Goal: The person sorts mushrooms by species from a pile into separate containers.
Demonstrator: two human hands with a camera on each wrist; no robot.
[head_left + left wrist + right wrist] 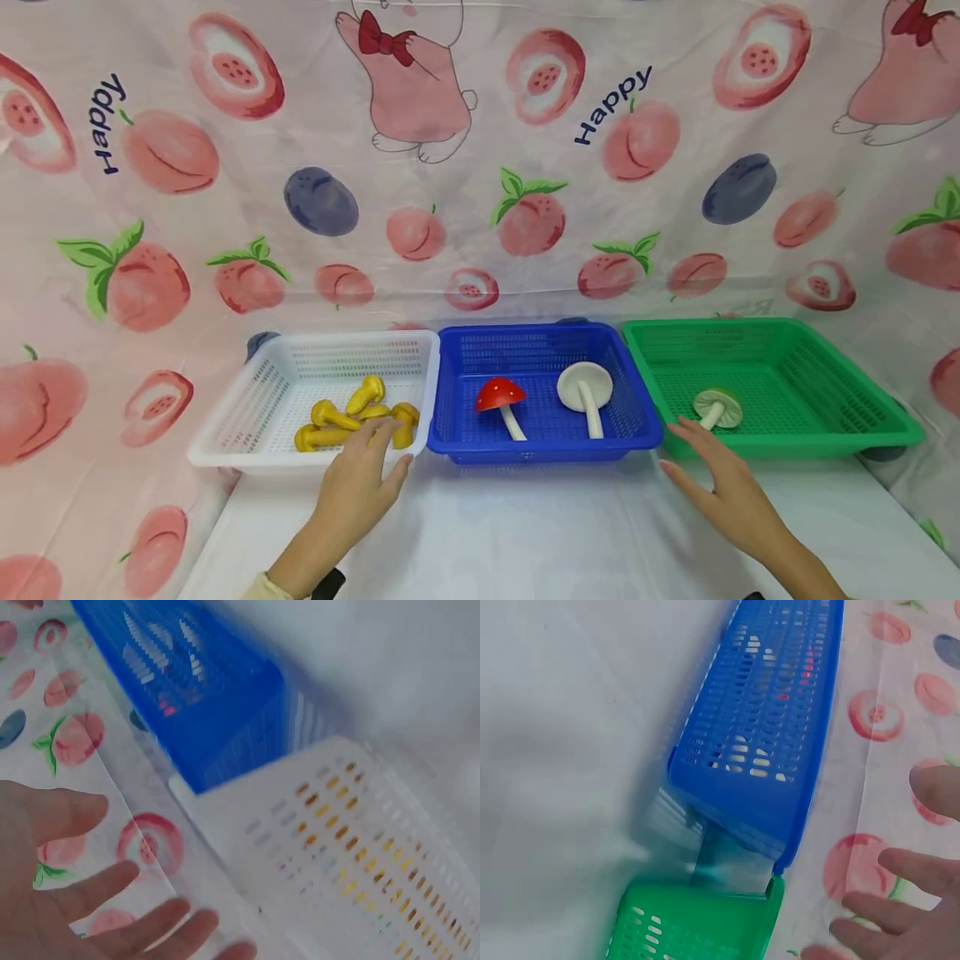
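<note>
My left hand (356, 483) hovers at the front rim of the white basket (255, 458), fingers spread and holding nothing. Inside that basket lie several yellow toy mushrooms (330, 414), partly hidden by my fingertips. My right hand (723, 492) is near the front left corner of the green basket (817, 443), its fingers extended with nothing in them. A pale green-capped mushroom (718, 408) lies in the green basket, just beyond those fingertips. Between the hands, the blue basket (540, 450) holds a red-capped mushroom (500, 395) with white spots and a white mushroom (585, 388).
The three baskets stand side by side on a white tabletop (540, 533), rims close together. Behind them hangs a fruit-patterned cloth (465, 183). In the wrist views, the blue basket's wall (735, 772) and the white basket's perforated wall (262, 817) show from the front.
</note>
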